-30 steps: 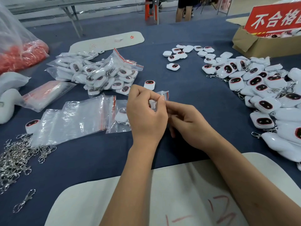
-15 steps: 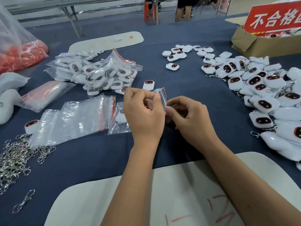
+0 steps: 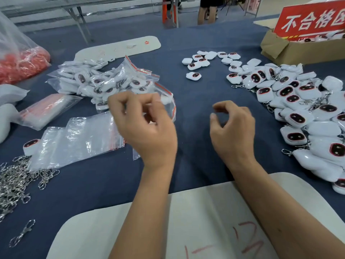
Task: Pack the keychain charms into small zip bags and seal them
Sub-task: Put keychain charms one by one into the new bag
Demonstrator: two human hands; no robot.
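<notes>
My left hand is raised over the blue cloth, its fingers curled and pinching a small clear zip bag with a red seal strip and a white charm inside. Motion blurs the hand and the bag. My right hand hovers to the right, apart from the bag, with loosely curled fingers that hold nothing. Behind my left hand lies a heap of packed bags. A stack of empty zip bags lies to its left. Loose white charms with dark faces are heaped on the right.
A tangle of metal clasps covers the near left. A sleeve of unused bags and a large sack of red pieces sit at far left. A cardboard box with a red sign stands at back right. A white board lies under my forearms.
Both hands were working the bag together at the centre. My right hand has let go and drawn right; my left hand has carried the bag left toward the packed heap.
</notes>
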